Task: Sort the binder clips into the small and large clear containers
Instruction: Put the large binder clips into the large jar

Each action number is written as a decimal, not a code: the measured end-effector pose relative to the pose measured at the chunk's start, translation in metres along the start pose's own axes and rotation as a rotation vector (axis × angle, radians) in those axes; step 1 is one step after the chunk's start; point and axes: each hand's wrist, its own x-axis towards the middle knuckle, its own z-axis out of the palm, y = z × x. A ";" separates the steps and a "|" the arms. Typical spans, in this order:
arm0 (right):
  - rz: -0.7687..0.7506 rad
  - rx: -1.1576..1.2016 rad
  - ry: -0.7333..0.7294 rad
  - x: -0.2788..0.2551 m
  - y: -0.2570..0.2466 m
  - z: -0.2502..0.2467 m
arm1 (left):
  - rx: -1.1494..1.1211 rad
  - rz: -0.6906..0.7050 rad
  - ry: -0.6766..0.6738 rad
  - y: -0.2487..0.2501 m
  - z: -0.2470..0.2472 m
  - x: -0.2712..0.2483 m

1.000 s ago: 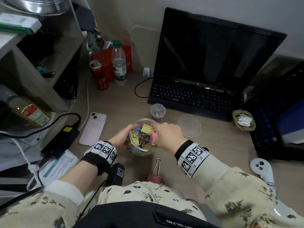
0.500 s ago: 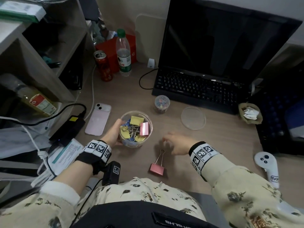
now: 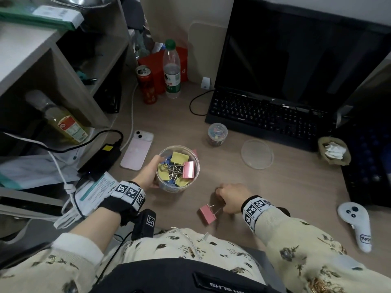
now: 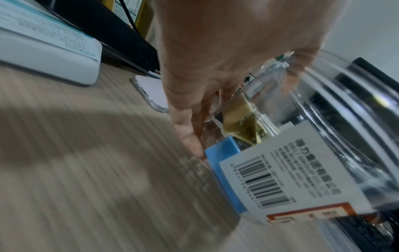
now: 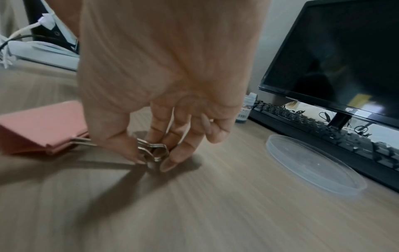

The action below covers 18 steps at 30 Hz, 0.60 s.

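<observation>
Pink binder clip (image 3: 207, 216) lies handles-toward my right hand (image 3: 231, 197) — pinching its wire loops; left hand (image 3: 148, 176) grips the large container (image 3: 178, 169) — up-left.

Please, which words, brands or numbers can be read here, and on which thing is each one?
"SP": on the monitor bezel.
large clear container label: barcode and print, blurred.
keyboard, bottle, can: lettering too small to read.
</observation>
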 end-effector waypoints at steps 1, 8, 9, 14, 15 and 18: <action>0.023 0.005 -0.006 0.000 0.002 0.000 | -0.001 0.000 -0.004 0.000 0.000 0.001; 0.100 0.194 -0.085 -0.007 0.019 -0.008 | 0.011 0.016 -0.036 0.002 0.008 0.006; 0.104 0.246 -0.097 -0.008 0.022 -0.009 | 0.013 0.023 -0.036 0.003 0.010 0.006; 0.094 0.502 -0.007 -0.014 0.037 -0.011 | 0.012 0.037 -0.027 0.003 0.017 0.010; 0.105 0.556 0.036 -0.016 0.041 -0.013 | 0.012 0.036 -0.031 0.003 0.018 0.010; 0.185 0.624 0.223 -0.019 0.056 -0.023 | 0.017 0.024 -0.039 0.004 0.019 0.012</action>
